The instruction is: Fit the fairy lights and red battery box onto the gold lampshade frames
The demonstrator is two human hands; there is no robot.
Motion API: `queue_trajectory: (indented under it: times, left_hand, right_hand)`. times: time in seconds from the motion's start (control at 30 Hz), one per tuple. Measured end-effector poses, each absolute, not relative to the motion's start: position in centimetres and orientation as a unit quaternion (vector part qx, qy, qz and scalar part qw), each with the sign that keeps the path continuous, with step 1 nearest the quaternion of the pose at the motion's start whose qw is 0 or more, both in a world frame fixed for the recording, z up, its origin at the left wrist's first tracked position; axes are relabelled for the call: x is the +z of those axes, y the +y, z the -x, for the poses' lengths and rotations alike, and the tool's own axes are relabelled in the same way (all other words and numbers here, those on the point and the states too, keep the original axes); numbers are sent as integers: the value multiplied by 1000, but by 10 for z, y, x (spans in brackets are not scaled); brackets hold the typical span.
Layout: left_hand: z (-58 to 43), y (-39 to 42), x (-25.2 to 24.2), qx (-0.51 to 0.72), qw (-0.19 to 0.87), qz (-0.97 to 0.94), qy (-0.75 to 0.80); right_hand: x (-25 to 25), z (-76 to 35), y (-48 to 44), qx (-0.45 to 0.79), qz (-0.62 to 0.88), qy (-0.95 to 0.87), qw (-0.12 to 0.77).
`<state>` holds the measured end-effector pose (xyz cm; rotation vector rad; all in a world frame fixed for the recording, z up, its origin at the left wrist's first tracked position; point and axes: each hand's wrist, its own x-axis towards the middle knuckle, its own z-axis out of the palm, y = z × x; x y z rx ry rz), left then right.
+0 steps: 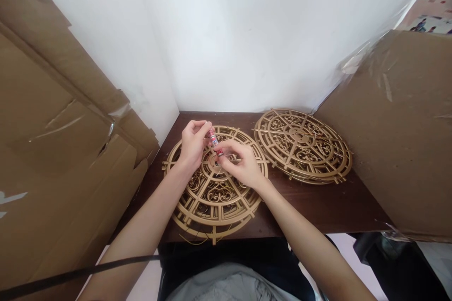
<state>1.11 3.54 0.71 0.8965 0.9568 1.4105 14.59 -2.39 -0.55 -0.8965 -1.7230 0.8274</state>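
My left hand (195, 143) is closed, its thumb and fingers pinching the upper end of a small red battery (213, 138) with silver and blue markings. My right hand (242, 162) grips the battery's lower end between thumb and forefinger. The battery is tilted, and fingers hide both ends, so I cannot tell whether it is one piece or two end to end. Directly beneath both hands lies a stack of round gold openwork clock frames (215, 216) with scroll patterns. Its centre hub is partly covered by my right fingers.
A second stack of gold round frames (300, 157) lies at the back right of the dark brown table (318, 211). Cardboard (60, 150) rises on the left, and a cardboard box (399, 136) on the right. A white wall (247, 47) stands behind. A black strap (88, 270) crosses the lower left.
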Motion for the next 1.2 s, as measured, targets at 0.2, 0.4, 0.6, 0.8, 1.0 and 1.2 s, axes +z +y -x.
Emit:
queue_trajectory:
  times: [0.2,0.4,0.6,0.8,1.0,1.2]
  left_hand:
    - [-12,33,9,589,578,-385,414]
    - [-14,31,9,586,566,-409,410]
    - [-15,29,11,591,555,-418,409]
    - [-16,29,10,592,554,-420,408]
    - [-16,30,10,594,554,-418,406]
    - [-14,30,12,591,579,-399,395]
  right_hand:
    - [-6,-146,-24,298,347,-732,505]
    - [-8,-145,-23,272,339,-736,519]
    - [-11,-145,-21,257,331,-734,535]
    - [-13,-144,-21,247,328,-736,538]
    - [-11,-144,-22,255,334,-729,540]
    - [-13,-146,-22,331,338,-692,545]
